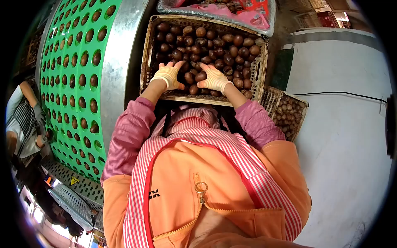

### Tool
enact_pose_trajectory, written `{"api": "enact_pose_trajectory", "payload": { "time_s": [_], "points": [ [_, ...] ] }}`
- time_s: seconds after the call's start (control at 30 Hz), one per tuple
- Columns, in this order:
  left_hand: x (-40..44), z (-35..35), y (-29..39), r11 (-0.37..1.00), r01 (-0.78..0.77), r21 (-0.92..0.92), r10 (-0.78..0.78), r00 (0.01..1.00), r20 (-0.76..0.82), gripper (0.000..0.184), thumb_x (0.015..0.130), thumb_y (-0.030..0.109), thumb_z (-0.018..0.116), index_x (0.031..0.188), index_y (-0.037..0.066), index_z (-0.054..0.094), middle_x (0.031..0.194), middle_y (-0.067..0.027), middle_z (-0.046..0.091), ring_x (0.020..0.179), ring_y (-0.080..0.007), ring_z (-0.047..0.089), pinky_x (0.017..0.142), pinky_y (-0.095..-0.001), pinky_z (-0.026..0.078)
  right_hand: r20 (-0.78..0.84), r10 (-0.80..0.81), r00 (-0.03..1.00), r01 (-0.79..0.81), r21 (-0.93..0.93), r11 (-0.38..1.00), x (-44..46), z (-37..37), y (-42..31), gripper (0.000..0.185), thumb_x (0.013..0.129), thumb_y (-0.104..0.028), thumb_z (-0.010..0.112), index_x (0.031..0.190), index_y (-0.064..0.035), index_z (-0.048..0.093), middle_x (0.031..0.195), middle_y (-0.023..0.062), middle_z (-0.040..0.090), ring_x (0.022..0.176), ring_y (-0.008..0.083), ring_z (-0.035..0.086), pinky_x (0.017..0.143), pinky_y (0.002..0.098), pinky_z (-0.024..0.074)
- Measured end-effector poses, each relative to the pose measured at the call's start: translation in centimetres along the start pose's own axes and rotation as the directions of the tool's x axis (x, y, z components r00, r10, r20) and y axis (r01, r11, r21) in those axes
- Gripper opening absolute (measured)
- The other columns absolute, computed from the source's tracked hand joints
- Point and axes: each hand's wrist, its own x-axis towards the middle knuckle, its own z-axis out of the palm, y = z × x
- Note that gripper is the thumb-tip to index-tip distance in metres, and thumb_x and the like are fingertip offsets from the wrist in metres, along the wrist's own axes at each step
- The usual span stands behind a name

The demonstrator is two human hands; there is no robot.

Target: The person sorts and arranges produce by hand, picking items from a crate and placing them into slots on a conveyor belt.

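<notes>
Observing both hands inside a worn, brownish rectangular plastic crate with perforated walls (259, 80), at 12 o'clock of the head view. Contents: a layer of glossy dark-brown, rounded nut-like items (228, 60), heaped toward the crate's far side.

Left hand (167, 75), in a cream ribbed glove with bare fingertips: at 8 o'clock of the crate's centre, open, thumb and fingers spread over the brown items. Right hand (214, 77), gloved alike: at 5 o'clock of the same centre, fingers parted, one brown item lying between thumb and forefinger; cannot tell whether it is gripped.

Surroundings, clocked from the view's centre. 10 o'clock: bright-green panel with rows of oval holes (68, 89), most visible holes containing a brown item; a smooth silvery metal strip (120, 62) borders it on the crate side. 12 o'clock, beyond the crate: clear-plastic-lined container (271, 18) with pink and red material inside. Near 3 o'clock: a second perforated crate (271, 99) holding smaller-looking, paler brown pieces (287, 110). 9 o'clock: a co-worker's grey-gloved hand (39, 113) beside the green panel's edge.
</notes>
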Motion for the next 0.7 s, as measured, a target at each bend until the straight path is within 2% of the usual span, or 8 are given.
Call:
{"api": "enact_pose_trajectory", "payload": {
  "time_s": [0.1,0.23,0.3,0.37,0.4,0.47,0.57,0.7],
  "points": [
    [-0.9,0.5,1.0,0.993,0.060,-0.106,-0.055,0.997,0.048,0.113,0.065,0.042,0.085,0.154,0.024,0.019,0.147,-0.0175,0.038,0.132,-0.0448,0.037,0.106,-0.0493,0.041,0.011,0.016,1.000,-0.018,0.266,0.964,1.9,0.7,1.6,0.101,0.071,-0.042,0.079,0.153,-0.0148,0.027,0.157,0.0220,0.025,0.141,0.0366,0.033,0.114,0.0398,0.0311],
    [0.4,2.1,1.7,0.967,0.127,-0.223,-0.161,0.977,-0.140,0.119,0.062,0.034,0.089,0.155,0.025,0.015,0.150,-0.0154,0.034,0.131,-0.0471,0.038,0.106,-0.0509,0.040,-0.034,0.081,0.996,-0.052,0.518,0.854,2.4,0.4,0.6,0.102,0.073,-0.050,0.076,0.152,-0.0066,0.028,0.153,0.0249,0.031,0.142,0.0354,0.031,0.115,0.0396,0.0287],
    [1.0,3.0,1.3,0.954,0.081,-0.289,-0.120,0.985,-0.121,0.120,0.059,0.030,0.091,0.154,0.022,0.018,0.153,-0.0139,0.030,0.131,-0.0470,0.039,0.108,-0.0500,0.039,-0.014,0.050,0.999,-0.032,0.591,0.806,4.0,0.8,1.4,0.103,0.075,-0.053,0.074,0.151,-0.0020,0.027,0.154,0.0224,0.032,0.143,0.0333,0.030,0.115,0.0394,0.0267],
    [1.2,3.6,0.6,0.935,0.010,-0.355,-0.051,0.993,-0.107,0.118,0.059,0.029,0.091,0.153,0.020,0.020,0.153,-0.0139,0.029,0.132,-0.0451,0.039,0.109,-0.0491,0.039,0.071,0.048,0.996,-0.084,0.677,0.731,4.3,0.6,1.3,0.098,0.076,-0.052,0.072,0.152,-0.0062,0.030,0.153,0.0190,0.034,0.143,0.0320,0.029,0.114,0.0407,0.0263],
    [0.3,3.5,1.0,0.883,-0.035,-0.468,-0.021,0.993,-0.113,0.120,0.057,0.025,0.092,0.152,0.013,0.020,0.151,-0.0189,0.031,0.137,-0.0366,0.037,0.111,-0.0417,0.038,0.117,-0.016,0.993,-0.069,0.681,0.729,4.3,0.3,1.4,0.096,0.077,-0.051,0.071,0.152,-0.0080,0.030,0.154,0.0181,0.034,0.143,0.0316,0.029,0.114,0.0410,0.0264],
    [-0.8,2.5,1.6,0.914,-0.011,-0.405,-0.012,0.998,-0.056,0.119,0.057,0.024,0.092,0.152,0.012,0.021,0.151,-0.0186,0.031,0.137,-0.0369,0.038,0.111,-0.0422,0.038,0.216,-0.136,0.967,-0.053,0.690,0.721,3.9,-0.2,2.1,0.091,0.079,-0.050,0.070,0.152,-0.0118,0.031,0.154,0.0163,0.033,0.143,0.0309,0.028,0.113,0.0415,0.0266],
    [-1.1,2.0,2.1,0.905,0.013,-0.424,-0.009,1.000,0.013,0.121,0.055,0.025,0.093,0.152,0.012,0.021,0.151,-0.0185,0.031,0.137,-0.0370,0.037,0.111,-0.0434,0.038,0.268,-0.022,0.963,-0.187,0.724,0.664,2.2,-0.6,1.0,0.086,0.082,-0.047,0.067,0.152,-0.0161,0.030,0.155,0.0143,0.029,0.141,0.0305,0.029,0.111,0.0424,0.0291],
    [-0.7,3.1,1.2,0.833,-0.084,-0.547,0.051,0.996,-0.076,0.126,0.052,0.027,0.094,0.152,0.011,0.020,0.149,-0.0191,0.033,0.138,-0.0382,0.035,0.111,-0.0441,0.037,0.263,-0.063,0.963,-0.223,0.902,0.369,1.5,0.6,0.5,0.075,0.086,-0.035,0.066,0.151,-0.0213,0.031,0.152,0.0142,0.031,0.134,0.0307,0.040,0.102,0.0432,0.0441]
  ]
}}
